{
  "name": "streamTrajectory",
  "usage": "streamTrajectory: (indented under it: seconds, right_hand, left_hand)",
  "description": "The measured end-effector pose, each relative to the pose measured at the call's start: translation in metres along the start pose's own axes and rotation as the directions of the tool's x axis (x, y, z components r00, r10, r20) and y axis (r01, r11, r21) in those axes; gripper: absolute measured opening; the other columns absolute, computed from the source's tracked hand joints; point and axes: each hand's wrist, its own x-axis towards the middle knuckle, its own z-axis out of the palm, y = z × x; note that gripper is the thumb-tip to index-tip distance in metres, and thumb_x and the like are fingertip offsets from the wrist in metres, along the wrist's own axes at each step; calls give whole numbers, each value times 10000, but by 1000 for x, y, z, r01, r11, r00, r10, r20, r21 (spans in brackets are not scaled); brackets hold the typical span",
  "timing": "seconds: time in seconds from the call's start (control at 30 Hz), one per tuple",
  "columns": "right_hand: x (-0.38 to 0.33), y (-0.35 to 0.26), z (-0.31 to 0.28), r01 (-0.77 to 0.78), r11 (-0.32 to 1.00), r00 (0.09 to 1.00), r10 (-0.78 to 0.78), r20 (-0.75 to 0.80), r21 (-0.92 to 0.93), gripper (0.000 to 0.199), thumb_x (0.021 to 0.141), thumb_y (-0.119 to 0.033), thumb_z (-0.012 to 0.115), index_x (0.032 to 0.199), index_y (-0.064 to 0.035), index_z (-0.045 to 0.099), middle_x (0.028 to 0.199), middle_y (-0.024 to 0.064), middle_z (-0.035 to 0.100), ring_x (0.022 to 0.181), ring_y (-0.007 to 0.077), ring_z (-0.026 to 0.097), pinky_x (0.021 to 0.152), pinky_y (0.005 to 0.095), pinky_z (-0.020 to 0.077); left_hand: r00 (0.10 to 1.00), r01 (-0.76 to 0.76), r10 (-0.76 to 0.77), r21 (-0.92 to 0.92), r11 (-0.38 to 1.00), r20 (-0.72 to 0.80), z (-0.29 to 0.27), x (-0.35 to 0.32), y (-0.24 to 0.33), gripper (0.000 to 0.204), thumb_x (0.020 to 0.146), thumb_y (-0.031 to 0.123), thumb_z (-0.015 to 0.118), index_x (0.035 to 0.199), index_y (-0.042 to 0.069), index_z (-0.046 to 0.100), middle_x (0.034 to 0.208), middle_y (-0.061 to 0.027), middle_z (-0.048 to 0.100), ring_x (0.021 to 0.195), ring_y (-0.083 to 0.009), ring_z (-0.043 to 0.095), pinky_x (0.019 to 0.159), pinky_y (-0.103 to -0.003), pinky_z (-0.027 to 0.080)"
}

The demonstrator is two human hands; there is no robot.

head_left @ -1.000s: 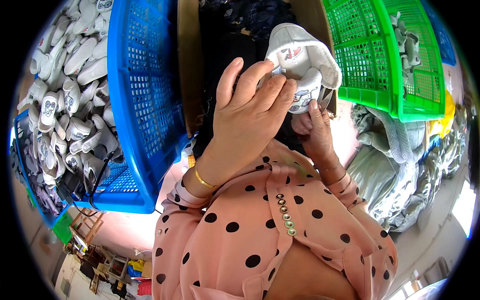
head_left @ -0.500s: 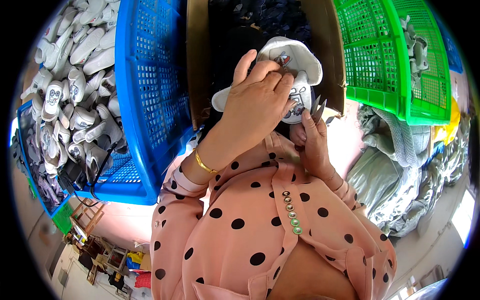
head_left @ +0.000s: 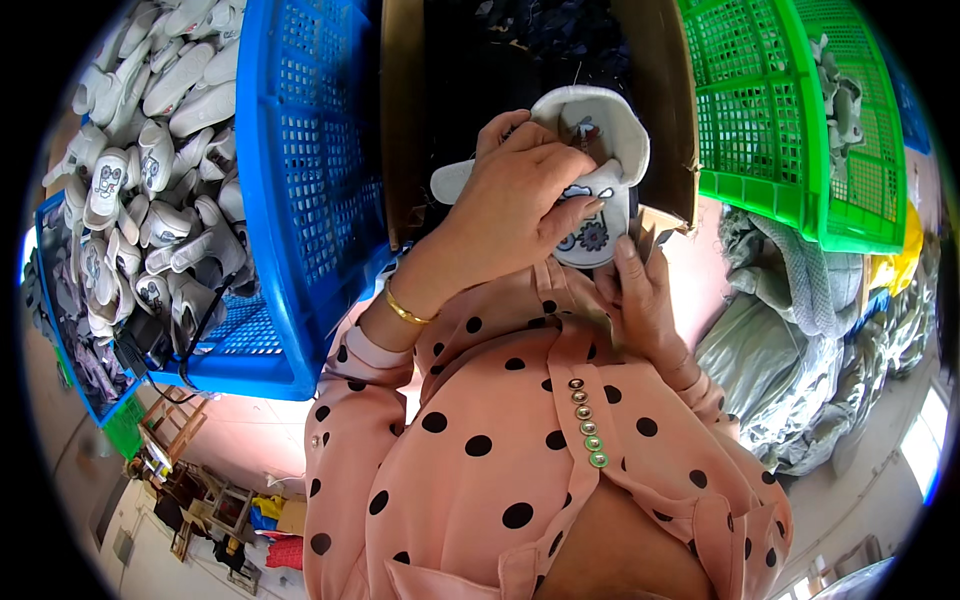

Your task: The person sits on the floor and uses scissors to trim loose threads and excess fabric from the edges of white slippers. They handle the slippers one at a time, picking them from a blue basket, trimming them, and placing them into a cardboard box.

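Small white cloth shoe with a cartoon print [head_left: 590, 170], upper middle of the frame. Left hand [head_left: 515, 205] curled tight over it; right hand [head_left: 640, 290] touching its lower end, fingers loosely bent. Lower in frame than before.

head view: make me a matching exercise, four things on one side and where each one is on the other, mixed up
Things:
1. blue crate
2. green crate
3. white shoe upper
4. gold bangle

Places:
A. on the left wrist
B. far right, few pieces inside
C. held in the left hand, right hand below it
D. left, piled with white uppers

Pairs: 1-D, 2-B, 3-C, 4-A
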Motion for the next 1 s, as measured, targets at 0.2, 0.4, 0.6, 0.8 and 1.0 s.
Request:
streamTrajectory:
  seconds: [0.2, 0.4, 0.6, 0.8, 1.0]
  right_hand:
    - [28, -37, -34, 332, 842, 915, -397, -71, -425, 360, 963, -296, 589, 1151, 11, 597, 631, -13, 530, 596, 67, 498, 571, 226, 425]
    - [60, -25, -51, 268, 405, 957, -5, 291, -874, 275, 803, -250, 684, 892, 3, 622, 655, 189, 591, 583, 362, 579, 550, 378, 471]
    - [52, -9, -51, 305, 403, 952, -136, 273, -863, 202, 799, -199, 633, 808, 0, 593, 681, 217, 596, 662, 425, 588, 589, 450, 480]
    - [44, 4, -44, 321, 402, 945, -202, 259, -858, 185, 812, -189, 615, 803, -8, 577, 663, 191, 598, 654, 398, 595, 583, 443, 474]
    - [46, 15, -46, 290, 388, 951, -219, 219, -875, 217, 830, -219, 610, 797, -8, 573, 670, 190, 603, 656, 400, 596, 579, 449, 471]
  left_hand:
    - [902, -73, 108, -99, 992, 417, -4, -11, 4, 177, 812, 209, 707, 908, 63, 679, 830, -94, 638, 946, -263, 569, 1094, -466, 290]
    - [875, -136, 162, -91, 987, 456, 23, -23, 7, 132, 807, 223, 698, 812, 92, 691, 829, -66, 630, 954, -239, 549, 1100, -449, 293]
    - [988, 9, -40, 199, 980, 151, 31, -37, -6, 107, 810, 222, 697, 862, 135, 733, 974, -20, 629, 1053, -218, 527, 1071, -445, 322]
    - [929, -76, -97, 438, 896, 358, 42, -35, -1, 207, 797, 211, 703, 998, 188, 749, 990, -26, 661, 1121, -212, 527, 1128, -453, 245]
    - [860, -107, -201, 551, 828, 469, 54, -30, 1, 217, 807, 208, 691, 1013, 207, 761, 792, -19, 676, 1008, -200, 574, 1114, -430, 255]
